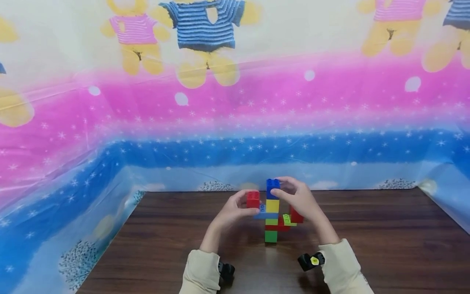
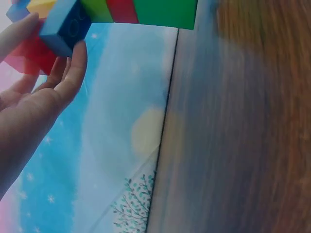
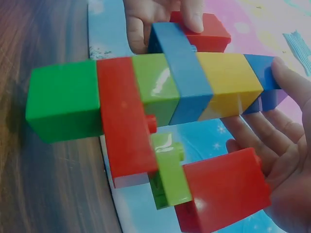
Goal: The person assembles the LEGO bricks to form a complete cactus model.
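— Left hand [image 1: 235,208]?
— Curled around a red brick [image 1: 253,199], thumb on top, pressing it against the light-blue crosspiece [image 1: 265,214] of the block tower [image 1: 271,212].
— Right hand [image 1: 299,200]?
— Fingertips pinching the dark-blue top brick [image 1: 273,188], palm cupped behind a second red brick [image 3: 223,191] hanging off the right side.
— Tower itself?
— Upright on the table [image 1: 367,245], near its back edge, between both hands. Green at the base, then red, lime, light blue, yellow, dark blue on top. A small lime piece [image 3: 169,177] joining the lower red layer to the right-hand red brick.
— Around it?
— Dark wood grain, a pink-and-blue starry cloth backdrop [image 1: 220,114] with teddy bears, cream sleeves at the wrists.
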A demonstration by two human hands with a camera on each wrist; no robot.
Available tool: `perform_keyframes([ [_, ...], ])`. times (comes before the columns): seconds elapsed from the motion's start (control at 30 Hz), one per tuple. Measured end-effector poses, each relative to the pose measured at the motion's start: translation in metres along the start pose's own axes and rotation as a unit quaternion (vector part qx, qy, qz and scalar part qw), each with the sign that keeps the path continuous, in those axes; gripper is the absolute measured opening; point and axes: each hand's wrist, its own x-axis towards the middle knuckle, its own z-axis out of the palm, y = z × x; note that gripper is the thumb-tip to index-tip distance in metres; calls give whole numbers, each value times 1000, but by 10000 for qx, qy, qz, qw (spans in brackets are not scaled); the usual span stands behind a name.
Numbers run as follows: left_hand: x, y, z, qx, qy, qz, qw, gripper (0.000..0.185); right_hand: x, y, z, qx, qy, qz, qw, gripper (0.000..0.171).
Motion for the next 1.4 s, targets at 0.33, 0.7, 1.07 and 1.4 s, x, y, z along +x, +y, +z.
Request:
perform_keyframes([
  [0.33, 0, 10, 16, 156, 17, 555, 9983, 87, 1, 0, -12, 203, 290, 419, 9985, 54],
  [0.7, 2, 9, 29, 441, 169, 781, 9958, 81, 2, 3, -22, 99, 167, 891, 9958, 68],
  [1.07, 2, 10, 30, 576, 150, 981, 9934, 77, 0, -2, -23, 132, 101, 887, 9959, 67],
  [1.4, 4, 6, 26, 514, 186, 1056, 9929, 72, 0, 1, -22, 219, -98, 554, 9982, 60],
])
